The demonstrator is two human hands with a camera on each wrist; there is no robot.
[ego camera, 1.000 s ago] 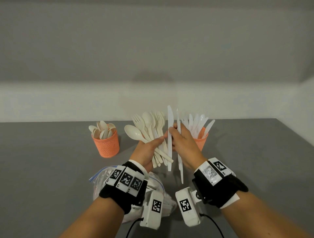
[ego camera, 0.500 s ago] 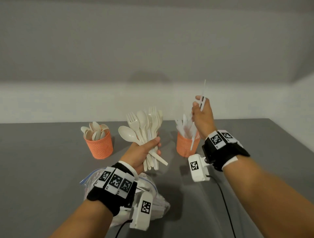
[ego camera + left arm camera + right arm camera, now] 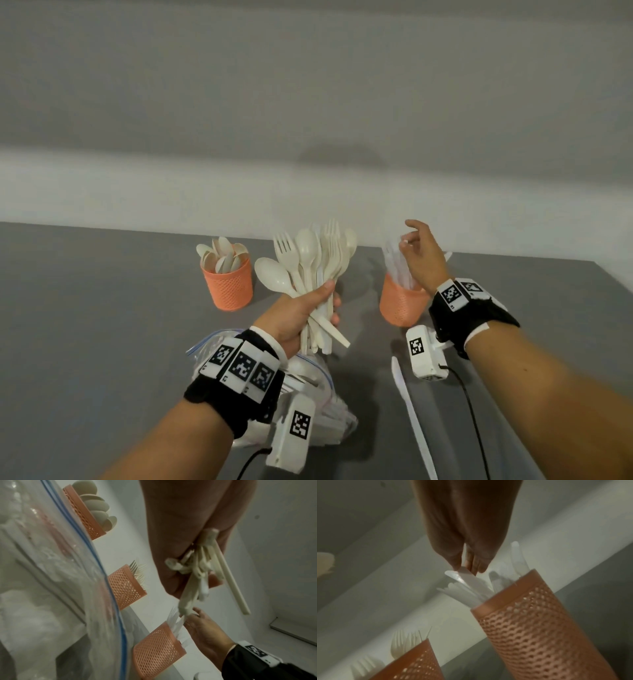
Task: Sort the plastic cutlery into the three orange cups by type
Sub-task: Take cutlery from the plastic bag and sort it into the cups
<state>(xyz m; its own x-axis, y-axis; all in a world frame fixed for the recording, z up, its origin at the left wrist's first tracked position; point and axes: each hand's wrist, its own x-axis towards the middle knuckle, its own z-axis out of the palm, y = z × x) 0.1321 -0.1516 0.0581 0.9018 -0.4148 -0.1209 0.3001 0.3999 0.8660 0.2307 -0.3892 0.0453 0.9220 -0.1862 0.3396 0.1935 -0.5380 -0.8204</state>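
My left hand (image 3: 310, 308) grips a bundle of beige forks and spoons (image 3: 315, 260), heads up, above the table. My right hand (image 3: 409, 240) is over the right orange cup (image 3: 400, 305), which is full of white knives. In the right wrist view its fingertips (image 3: 469, 565) pinch the top end of a white knife (image 3: 471, 582) standing in that cup (image 3: 539, 622). The left orange cup (image 3: 227, 286) holds spoons. The middle cup (image 3: 126, 586) holds forks and is hidden behind the bundle in the head view. Another white knife (image 3: 412, 414) lies on the table by my right wrist.
A clear zip bag (image 3: 315, 387) with more cutlery lies under my left wrist, close to me. The grey table (image 3: 85, 325) ends at a white wall behind the cups. A black cable (image 3: 474, 418) trails from my right wrist camera.
My right hand drew two white knives from the bundle, carried them right and lowered over the right cup. One knife now lies on the table. My left hand kept gripping the bundle.
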